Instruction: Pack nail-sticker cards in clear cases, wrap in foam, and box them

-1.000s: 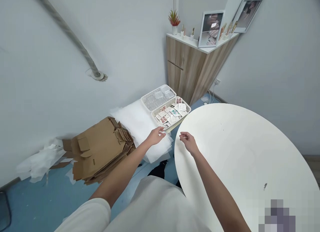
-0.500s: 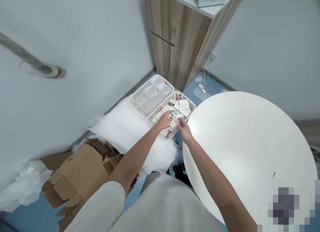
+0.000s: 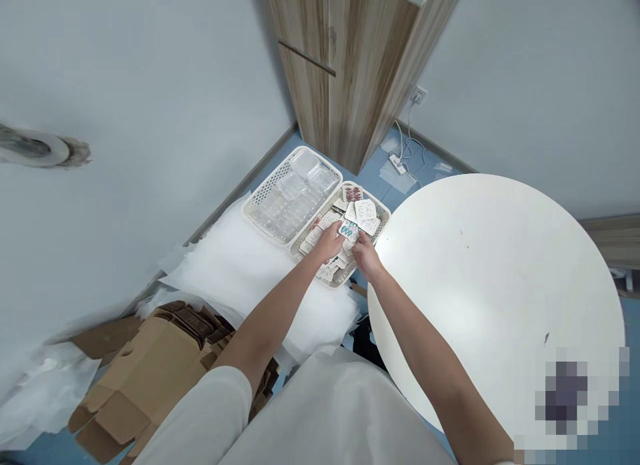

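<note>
Over a white perforated basket (image 3: 386,218) full of small cards, my left hand (image 3: 330,243) pinches the left edge of a card of teal press-on nails (image 3: 349,230). My right hand (image 3: 367,257) has its fingers closed at the right side of the same card. Loose white printed cards (image 3: 365,210) lie in a heap beneath and behind it. A card with dark red nails (image 3: 353,193) rests at the basket's far end. Clear plastic boxes (image 3: 300,185) fill a second white basket (image 3: 246,211) to the left.
White foam sheets (image 3: 215,265) lie under and before the baskets. Flattened cardboard boxes (image 3: 145,365) are stacked at lower left. A round white table (image 3: 500,265) stands close on the right. Behind are a wood-grain cabinet (image 3: 345,71) and a power strip (image 3: 397,163) with cables.
The teal nail card is now raised between both hands. My right hand has moved in to its edge and closed on it. The view has shifted a little.
</note>
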Tool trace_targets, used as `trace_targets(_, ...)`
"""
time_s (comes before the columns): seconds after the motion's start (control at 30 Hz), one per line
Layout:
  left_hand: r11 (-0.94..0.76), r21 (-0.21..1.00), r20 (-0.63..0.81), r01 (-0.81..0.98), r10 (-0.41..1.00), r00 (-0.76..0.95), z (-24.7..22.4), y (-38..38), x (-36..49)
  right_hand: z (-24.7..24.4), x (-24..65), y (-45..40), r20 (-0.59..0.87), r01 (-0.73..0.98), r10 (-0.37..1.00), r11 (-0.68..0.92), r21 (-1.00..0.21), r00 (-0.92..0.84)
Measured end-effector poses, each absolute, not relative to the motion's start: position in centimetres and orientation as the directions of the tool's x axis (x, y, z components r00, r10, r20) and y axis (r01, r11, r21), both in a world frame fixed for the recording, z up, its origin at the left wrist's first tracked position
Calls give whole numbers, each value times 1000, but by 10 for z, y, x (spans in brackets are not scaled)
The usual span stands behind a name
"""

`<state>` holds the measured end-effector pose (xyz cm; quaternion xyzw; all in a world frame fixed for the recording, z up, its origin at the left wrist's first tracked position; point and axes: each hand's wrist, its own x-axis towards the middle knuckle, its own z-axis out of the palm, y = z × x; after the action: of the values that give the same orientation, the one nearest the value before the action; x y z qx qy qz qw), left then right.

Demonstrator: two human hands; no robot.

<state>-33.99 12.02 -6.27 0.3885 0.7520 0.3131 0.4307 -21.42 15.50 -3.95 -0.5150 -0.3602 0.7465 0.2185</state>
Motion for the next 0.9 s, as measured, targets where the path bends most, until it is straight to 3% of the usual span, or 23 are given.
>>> trace_targets(0.2, 527, 802, -384, 281, 816, -433, -74, 112, -347, -47, -218, 148, -622, 85, 707, -635, -768, -337)
trace_targets(0.4, 545, 727, -369, 417, 823, -433, -69, 96, -357, -53, -222, 135, -657, 166, 691, -641, -750, -300)
trace_targets(0.63, 475, 622, -207, 623, 866, -454, -63, 79, -358, -50, -223, 127, -635, 232, 660, -597, -768, -402)
trace_targets(0.9, 452, 586, -103, 673, 865, -491, -58, 63, -356, -46, -222, 120, -603, 307, 704, -519, -798, -376)
